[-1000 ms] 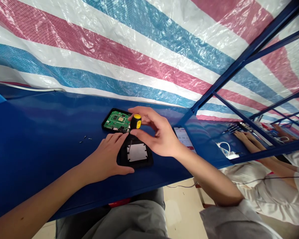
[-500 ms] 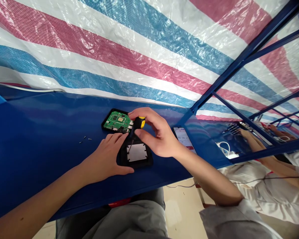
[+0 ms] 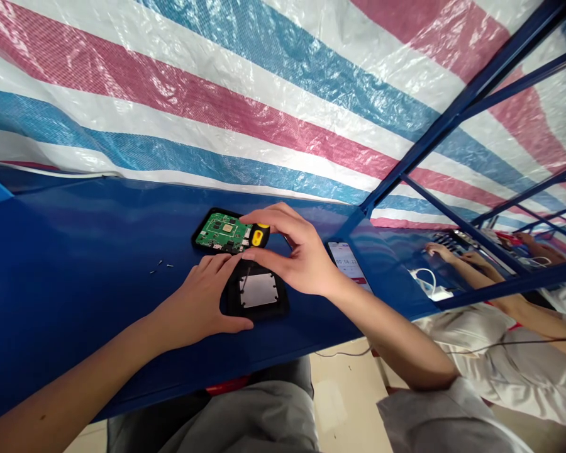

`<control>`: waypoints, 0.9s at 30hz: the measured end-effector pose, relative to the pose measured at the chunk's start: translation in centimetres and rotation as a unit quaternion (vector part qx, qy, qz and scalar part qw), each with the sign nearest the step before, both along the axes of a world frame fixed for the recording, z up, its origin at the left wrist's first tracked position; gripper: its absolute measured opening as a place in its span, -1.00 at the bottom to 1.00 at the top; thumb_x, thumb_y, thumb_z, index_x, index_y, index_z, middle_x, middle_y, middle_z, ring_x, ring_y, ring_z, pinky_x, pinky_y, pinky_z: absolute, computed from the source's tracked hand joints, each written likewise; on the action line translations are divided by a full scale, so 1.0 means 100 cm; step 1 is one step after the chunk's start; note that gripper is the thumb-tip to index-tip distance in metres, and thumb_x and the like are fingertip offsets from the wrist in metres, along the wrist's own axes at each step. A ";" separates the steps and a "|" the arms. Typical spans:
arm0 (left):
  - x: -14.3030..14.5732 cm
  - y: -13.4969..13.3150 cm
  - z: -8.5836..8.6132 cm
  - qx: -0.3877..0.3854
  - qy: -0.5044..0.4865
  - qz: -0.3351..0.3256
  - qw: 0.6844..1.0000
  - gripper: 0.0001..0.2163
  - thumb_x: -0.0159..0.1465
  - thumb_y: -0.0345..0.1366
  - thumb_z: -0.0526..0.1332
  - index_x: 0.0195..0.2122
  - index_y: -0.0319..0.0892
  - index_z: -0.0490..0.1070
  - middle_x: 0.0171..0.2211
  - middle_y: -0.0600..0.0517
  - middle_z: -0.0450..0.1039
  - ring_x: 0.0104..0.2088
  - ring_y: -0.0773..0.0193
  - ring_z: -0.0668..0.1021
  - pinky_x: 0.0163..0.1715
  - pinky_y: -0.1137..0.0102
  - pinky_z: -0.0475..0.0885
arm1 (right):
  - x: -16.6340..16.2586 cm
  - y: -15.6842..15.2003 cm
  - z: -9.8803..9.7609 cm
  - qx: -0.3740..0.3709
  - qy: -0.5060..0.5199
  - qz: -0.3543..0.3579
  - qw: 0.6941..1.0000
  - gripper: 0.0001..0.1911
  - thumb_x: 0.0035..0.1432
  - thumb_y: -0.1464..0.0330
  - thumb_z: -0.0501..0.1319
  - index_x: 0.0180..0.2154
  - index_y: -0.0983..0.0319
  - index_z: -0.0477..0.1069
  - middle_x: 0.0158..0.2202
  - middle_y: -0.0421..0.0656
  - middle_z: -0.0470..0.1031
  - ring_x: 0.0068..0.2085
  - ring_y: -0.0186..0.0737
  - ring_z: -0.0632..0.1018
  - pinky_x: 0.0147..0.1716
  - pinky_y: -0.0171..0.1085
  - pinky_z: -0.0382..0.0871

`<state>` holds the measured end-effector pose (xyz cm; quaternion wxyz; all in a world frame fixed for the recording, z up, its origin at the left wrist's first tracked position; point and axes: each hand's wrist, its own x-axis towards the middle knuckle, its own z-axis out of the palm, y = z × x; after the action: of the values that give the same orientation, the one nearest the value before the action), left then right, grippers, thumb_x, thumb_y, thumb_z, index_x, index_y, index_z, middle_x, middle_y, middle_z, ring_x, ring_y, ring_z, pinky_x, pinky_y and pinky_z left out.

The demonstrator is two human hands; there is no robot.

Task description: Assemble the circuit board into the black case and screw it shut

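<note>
My right hand (image 3: 296, 255) is closed around a small screwdriver with a yellow and black handle (image 3: 258, 236); its thin shaft points down onto the near left part of a black case half (image 3: 258, 292) with a silver plate in its middle. My left hand (image 3: 202, 303) lies flat on the blue table, its fingers spread and pressed against the left edge of that case. Just behind it lies a second black case half holding a green circuit board (image 3: 222, 231).
Several tiny screws (image 3: 160, 265) lie loose on the blue table (image 3: 75, 277) to the left. A phone (image 3: 349, 262) with a lit screen rests right of my hand. Another person's hands (image 3: 453, 257) work at the far right behind blue frame bars (image 3: 457, 104).
My right hand has lowered and its fingers have turned on the screwdriver, so the yellow handle sits lower and more hidden. My left hand and the case have stayed put. The neighbour's hands have shifted.
</note>
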<state>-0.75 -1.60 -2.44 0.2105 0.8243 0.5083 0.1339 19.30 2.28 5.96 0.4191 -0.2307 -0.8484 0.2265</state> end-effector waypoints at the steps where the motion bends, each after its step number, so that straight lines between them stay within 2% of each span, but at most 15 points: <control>1: 0.000 0.000 0.001 -0.002 0.003 0.000 1.000 -0.02 0.05 0.32 0.23 0.39 -0.10 -0.02 0.33 -0.21 0.10 0.32 -0.32 0.15 0.15 -0.09 0.28 | 0.000 -0.001 0.000 -0.014 -0.002 0.005 1.000 -0.66 0.25 0.38 0.24 0.05 0.11 0.33 -0.02 -0.11 0.48 -0.03 -0.20 0.52 -0.03 -0.14 0.51; 5: 0.001 0.000 0.002 -0.010 0.007 0.003 1.000 0.02 0.04 0.30 0.25 0.40 -0.16 -0.04 0.33 -0.25 0.09 0.32 -0.32 0.14 0.18 -0.12 0.24 | 0.001 -0.003 0.000 -0.052 0.002 0.037 0.998 -0.65 0.29 0.48 0.08 0.09 0.13 0.27 0.01 -0.09 0.46 0.03 -0.20 0.53 0.04 -0.11 0.49; 8: 0.001 0.001 0.000 0.001 -0.011 0.006 1.000 0.00 0.03 0.30 0.25 0.39 -0.12 0.00 0.33 -0.21 0.12 0.32 -0.34 0.15 0.15 -0.14 0.28 | 0.001 -0.002 0.001 -0.012 0.001 0.009 1.000 -0.76 0.25 0.39 0.22 -0.04 0.14 0.37 -0.01 -0.09 0.48 0.05 -0.15 0.50 0.06 -0.09 0.47; 10: 0.000 0.001 -0.001 0.012 -0.023 0.005 1.000 -0.01 0.02 0.31 0.26 0.38 -0.09 0.03 0.32 -0.19 0.15 0.31 -0.36 0.17 0.13 -0.14 0.30 | 0.000 -0.002 0.001 -0.002 0.007 0.000 1.000 -0.76 0.23 0.34 0.27 -0.05 0.14 0.38 -0.05 -0.10 0.50 -0.01 -0.17 0.52 0.00 -0.12 0.51; 13: 0.000 0.001 -0.002 0.013 -0.026 0.007 1.000 -0.01 0.01 0.29 0.29 0.38 -0.11 0.04 0.31 -0.21 0.17 0.30 -0.35 0.19 0.15 -0.13 0.28 | 0.001 -0.002 0.001 -0.045 0.018 0.036 0.998 -0.68 0.31 0.42 0.12 0.08 0.16 0.27 -0.03 -0.09 0.48 -0.04 -0.24 0.55 -0.02 -0.16 0.52; 15: 0.000 0.001 -0.002 0.006 -0.018 0.008 1.000 0.01 0.01 0.29 0.28 0.39 -0.13 0.02 0.31 -0.23 0.15 0.30 -0.34 0.18 0.17 -0.13 0.25 | 0.002 -0.002 0.001 -0.059 0.017 0.052 0.997 -0.66 0.31 0.48 0.05 0.10 0.17 0.24 -0.01 -0.07 0.46 0.01 -0.25 0.54 0.02 -0.16 0.50; 18: -0.001 0.001 -0.003 0.003 -0.010 0.005 1.000 0.01 0.03 0.31 0.25 0.40 -0.13 -0.02 0.34 -0.21 0.10 0.32 -0.33 0.15 0.17 -0.13 0.26 | 0.002 -0.001 0.002 -0.016 0.013 0.024 0.999 -0.76 0.25 0.41 0.20 -0.04 0.16 0.36 -0.03 -0.08 0.47 0.03 -0.19 0.51 0.04 -0.13 0.48; 21: -0.002 0.001 -0.004 0.008 -0.013 0.005 1.000 -0.01 0.04 0.31 0.24 0.40 -0.08 -0.01 0.34 -0.17 0.11 0.32 -0.33 0.15 0.15 -0.11 0.29 | 0.002 0.000 0.001 -0.012 0.009 0.005 1.000 -0.71 0.20 0.32 0.31 -0.03 0.12 0.37 -0.06 -0.11 0.50 -0.02 -0.19 0.52 0.00 -0.13 0.51; 24: -0.001 0.000 -0.002 0.008 -0.012 0.007 1.000 -0.01 0.03 0.30 0.26 0.39 -0.10 0.00 0.33 -0.20 0.13 0.31 -0.32 0.17 0.16 -0.11 0.28 | 0.002 -0.002 0.000 -0.070 0.004 0.027 0.997 -0.66 0.31 0.40 0.15 0.10 0.12 0.23 -0.02 -0.11 0.49 0.00 -0.24 0.55 0.03 -0.15 0.51; 27: 0.000 0.000 0.000 0.006 -0.012 0.008 1.000 -0.02 0.03 0.27 0.28 0.38 -0.12 0.01 0.32 -0.21 0.14 0.31 -0.29 0.18 0.17 -0.11 0.26 | 0.002 -0.002 0.001 -0.061 0.003 0.031 0.998 -0.70 0.29 0.45 0.10 0.04 0.14 0.28 0.01 -0.09 0.47 0.05 -0.22 0.53 0.07 -0.12 0.48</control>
<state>-0.72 -1.56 -2.43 0.2101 0.8197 0.5117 0.1484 19.51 2.05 6.01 0.3998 -0.2290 -0.8384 0.2913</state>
